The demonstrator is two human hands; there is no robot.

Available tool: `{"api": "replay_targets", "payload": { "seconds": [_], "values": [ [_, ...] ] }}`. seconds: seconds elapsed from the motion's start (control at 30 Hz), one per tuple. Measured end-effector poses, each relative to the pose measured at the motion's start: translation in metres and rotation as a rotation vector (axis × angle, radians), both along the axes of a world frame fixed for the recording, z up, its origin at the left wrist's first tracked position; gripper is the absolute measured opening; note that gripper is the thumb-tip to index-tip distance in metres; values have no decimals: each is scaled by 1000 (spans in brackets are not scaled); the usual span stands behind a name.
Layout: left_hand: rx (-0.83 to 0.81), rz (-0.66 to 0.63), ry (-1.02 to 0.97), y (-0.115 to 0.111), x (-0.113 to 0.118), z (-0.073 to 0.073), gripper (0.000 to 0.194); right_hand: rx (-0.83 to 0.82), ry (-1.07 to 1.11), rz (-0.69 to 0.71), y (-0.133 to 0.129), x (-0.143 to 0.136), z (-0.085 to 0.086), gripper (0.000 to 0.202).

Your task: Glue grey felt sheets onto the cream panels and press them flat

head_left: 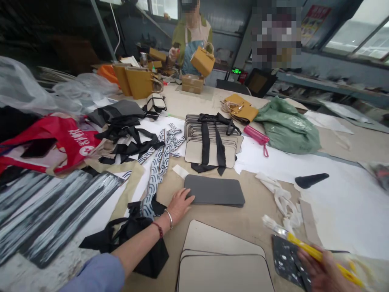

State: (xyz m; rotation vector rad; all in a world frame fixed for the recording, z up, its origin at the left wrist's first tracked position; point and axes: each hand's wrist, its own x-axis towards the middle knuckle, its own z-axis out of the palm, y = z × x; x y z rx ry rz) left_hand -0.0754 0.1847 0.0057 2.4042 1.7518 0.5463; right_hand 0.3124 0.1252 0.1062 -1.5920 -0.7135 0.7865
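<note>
My left hand (180, 207) reaches forward with its fingers stretched out. Its fingertips rest on the left edge of a dark grey rectangular panel (215, 190), which appears to lie on at least one more. At the lower right, my right hand (322, 269) is wrapped round the yellow handle of a paintbrush (306, 245). The brush's pale bristles point left, above a dark, white-spotted board (284, 253). Between my hands, nearer to me, lie several overlapping beige panels (225, 267) with dark edges.
Glue-streaked dark strips (75, 211) lie at the left, near black fabric pieces (146, 247). Further back are a strapped stack of beige panels (194, 152), a pink pouch (257, 134) and a green plastic bag (288, 125). Across the table, a person (193, 36) holds a tan handbag (203, 61).
</note>
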Motion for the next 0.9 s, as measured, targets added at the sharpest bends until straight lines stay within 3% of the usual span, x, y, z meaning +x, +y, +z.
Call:
{"api": "replay_targets", "payload": {
  "seconds": [0.03,0.2,0.3,0.4,0.63,0.9],
  "values": [
    [12,-21,0,4,-1,-4,37,-9,52,-18,12,-25,1,29],
    [137,-99,-59,16,-4,-20,27,44,168,199,72,-149,-6,36],
    [209,-148,-82,21,-3,-27,25,28,186,290,100,-195,-16,40],
    [231,-185,-112,23,-2,-29,24,13,196,353,121,-224,-26,43],
    [116,-154,-206,20,-3,-18,24,-73,136,418,137,-248,-44,42],
    [88,-154,-237,22,-4,-13,23,-80,-12,319,143,-213,-45,42]
  ]
}}
